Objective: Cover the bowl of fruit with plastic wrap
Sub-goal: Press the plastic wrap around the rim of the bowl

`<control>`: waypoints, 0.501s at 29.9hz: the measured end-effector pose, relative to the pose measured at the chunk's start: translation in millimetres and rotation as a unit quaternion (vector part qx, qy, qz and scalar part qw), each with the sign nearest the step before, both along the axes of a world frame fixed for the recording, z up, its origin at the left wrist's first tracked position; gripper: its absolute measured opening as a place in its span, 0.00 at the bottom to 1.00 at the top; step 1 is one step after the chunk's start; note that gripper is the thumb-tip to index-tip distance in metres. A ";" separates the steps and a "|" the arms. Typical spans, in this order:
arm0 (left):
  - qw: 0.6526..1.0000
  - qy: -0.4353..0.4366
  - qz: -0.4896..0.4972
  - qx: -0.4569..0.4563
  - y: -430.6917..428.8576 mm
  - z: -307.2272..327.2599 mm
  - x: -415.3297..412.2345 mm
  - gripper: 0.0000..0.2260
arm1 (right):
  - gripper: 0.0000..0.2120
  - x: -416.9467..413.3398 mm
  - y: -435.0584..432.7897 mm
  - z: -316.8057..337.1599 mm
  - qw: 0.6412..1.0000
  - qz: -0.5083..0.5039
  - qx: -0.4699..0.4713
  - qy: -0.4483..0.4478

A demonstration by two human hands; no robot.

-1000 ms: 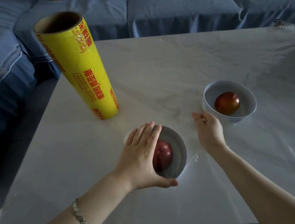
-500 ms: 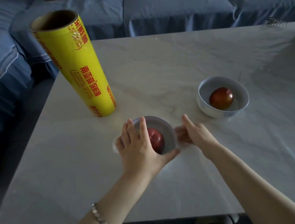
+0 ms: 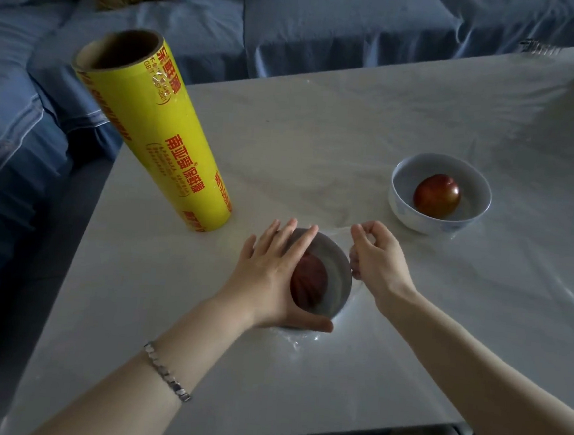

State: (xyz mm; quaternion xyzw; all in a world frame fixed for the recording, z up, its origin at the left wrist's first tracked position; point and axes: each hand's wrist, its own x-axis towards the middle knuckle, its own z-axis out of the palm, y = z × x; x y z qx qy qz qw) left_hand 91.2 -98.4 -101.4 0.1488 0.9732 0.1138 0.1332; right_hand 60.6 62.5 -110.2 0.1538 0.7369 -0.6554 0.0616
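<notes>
On the pale table [image 3: 353, 136], the bowl [image 3: 338, 273] is pressed by the spread-fingered left hand [image 3: 267, 277]; plastic wrap [image 3: 298, 340] is pinched at its rim by the newly arrived right hand [image 3: 378, 262], apparently for sealing.

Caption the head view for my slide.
Left hand flat across the near fruit bowl, right hand pinching plastic wrap beside its rim, yellow roll standing nearby.
</notes>
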 end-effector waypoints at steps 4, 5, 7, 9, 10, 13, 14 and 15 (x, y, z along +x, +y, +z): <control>1.000 0.013 0.011 -0.013 -1.4 -1.6 0.8 0.59 | 0.09 -2.9 2.4 1.7 0.997 -0.028 0.053 0.044; 1.000 0.016 0.011 -0.016 -0.7 -1.4 0.4 0.59 | 0.09 -4.2 5.4 -0.5 0.997 -0.040 0.051 0.039; 1.000 0.018 0.015 -0.012 -0.3 -2.1 -0.1 0.60 | 0.09 -6.8 12.1 -10.0 0.997 -0.054 0.060 0.020; 1.000 0.012 0.023 -0.008 -0.4 -3.4 -0.4 0.60 | 0.10 -8.7 15.1 -22.7 0.994 -0.058 0.089 0.002; 1.000 0.009 0.027 -0.009 -0.2 -3.7 0.0 0.60 | 0.10 -9.4 14.8 -28.7 0.993 -0.061 0.103 -0.001; 0.999 0.006 0.052 -0.009 2.1 -3.1 3.0 0.60 | 0.07 -15.2 9.2 -36.9 0.989 -0.059 0.134 -0.013; 0.998 0.009 0.065 -0.006 4.1 -2.5 4.8 0.60 | 0.07 -18.4 7.5 -36.6 0.988 -0.046 0.144 -0.026; 0.996 0.014 0.084 -0.002 6.5 -2.5 6.7 0.60 | 0.08 -21.5 6.6 -34.5 0.987 -0.034 0.149 -0.044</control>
